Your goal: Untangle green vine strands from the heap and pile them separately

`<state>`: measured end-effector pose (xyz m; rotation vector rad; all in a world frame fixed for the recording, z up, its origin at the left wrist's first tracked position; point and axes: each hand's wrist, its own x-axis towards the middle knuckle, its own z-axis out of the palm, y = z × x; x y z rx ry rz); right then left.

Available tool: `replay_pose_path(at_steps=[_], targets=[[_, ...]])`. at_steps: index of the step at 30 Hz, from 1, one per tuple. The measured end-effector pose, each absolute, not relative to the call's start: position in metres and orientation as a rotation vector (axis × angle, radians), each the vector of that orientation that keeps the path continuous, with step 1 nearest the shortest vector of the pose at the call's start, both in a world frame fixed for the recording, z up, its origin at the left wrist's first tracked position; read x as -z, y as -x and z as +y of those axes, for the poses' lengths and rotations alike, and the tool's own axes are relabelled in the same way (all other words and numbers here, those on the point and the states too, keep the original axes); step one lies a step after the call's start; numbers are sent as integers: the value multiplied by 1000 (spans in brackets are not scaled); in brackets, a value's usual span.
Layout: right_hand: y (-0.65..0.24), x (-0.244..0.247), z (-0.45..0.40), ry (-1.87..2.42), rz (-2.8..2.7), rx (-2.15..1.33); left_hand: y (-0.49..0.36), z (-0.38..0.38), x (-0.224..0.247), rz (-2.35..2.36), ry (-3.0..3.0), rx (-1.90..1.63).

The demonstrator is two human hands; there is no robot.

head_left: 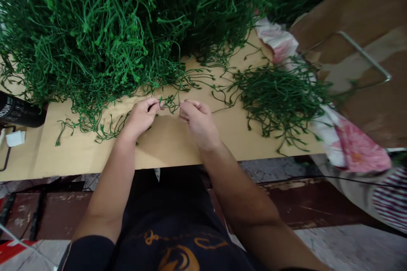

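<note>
Left hand [143, 114]: just left of centre in the frame, we see thumb and forefinger pinched together on a small green sprig.
Green sprig [171, 104]: we find it at the centre of the frame, between the two hands, its thin strands curled and tangled.
Right hand [199, 120]: right beside the sprig, we note its fingers curled together; we cannot tell whether they pinch a strand.
Large heap of stems [117, 34]: we see it fill the upper left and upper centre of the frame, its loose ends trailing towards the hands.
Smaller bundle [281, 93]: we observe it right of centre, spread beside a floral cloth [362, 146].
Counter [171, 152]: we see its tan surface across the middle of the frame, beneath the greenery.
Cardboard [378, 101]: we locate it at upper right.
Black bottle [20, 111]: we find it at the left edge.
</note>
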<state>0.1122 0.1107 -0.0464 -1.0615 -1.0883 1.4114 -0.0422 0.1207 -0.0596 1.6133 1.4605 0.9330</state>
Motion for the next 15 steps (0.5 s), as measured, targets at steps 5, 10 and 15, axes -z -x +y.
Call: replay_pose_path(at_steps=[5, 10, 15], targets=[[-102, 50, 96, 1027, -1121, -1338, 37, 121, 62, 1549, -1705, -908], [-107, 36, 68, 934, -1240, -1106, 42, 123, 54, 1936, -1712, -738], [-136, 5, 67, 796, -1256, -888, 52, 127, 55, 2008, -1545, -1013]])
